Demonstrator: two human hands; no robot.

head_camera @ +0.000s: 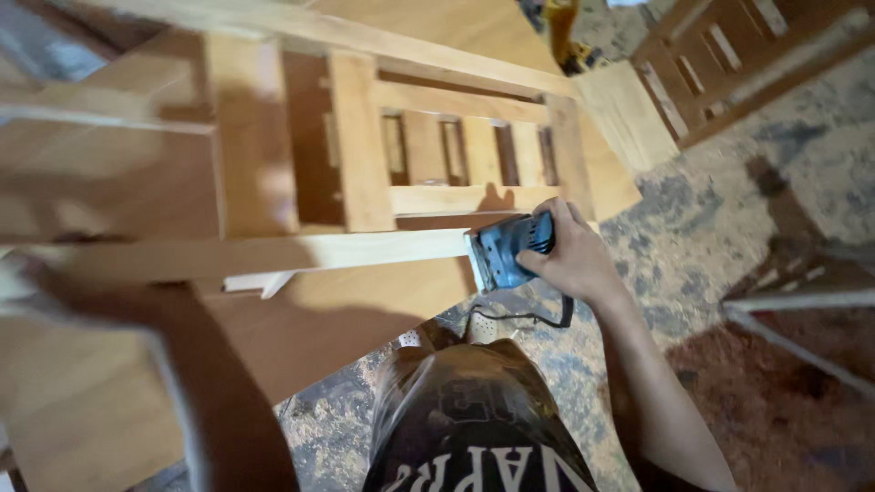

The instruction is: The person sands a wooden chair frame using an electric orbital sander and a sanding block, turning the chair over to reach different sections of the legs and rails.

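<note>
My right hand (570, 258) grips a blue electric sander (507, 250), whose pad presses against the end of a pale wooden rail (273, 252) of a slatted wooden frame (365, 137). A black cord (533, 317) hangs from the sander under my wrist. My left arm reaches up to the left, and my left hand (41, 282) is blurred at the frame's left end, resting on the same rail; its grip is unclear.
Another slatted wooden frame (729, 55) lies at the top right on the dusty mottled floor (711, 228). A flat wooden panel (346, 319) sits under the frame. A pale bar (802, 301) crosses a dark reddish patch at right.
</note>
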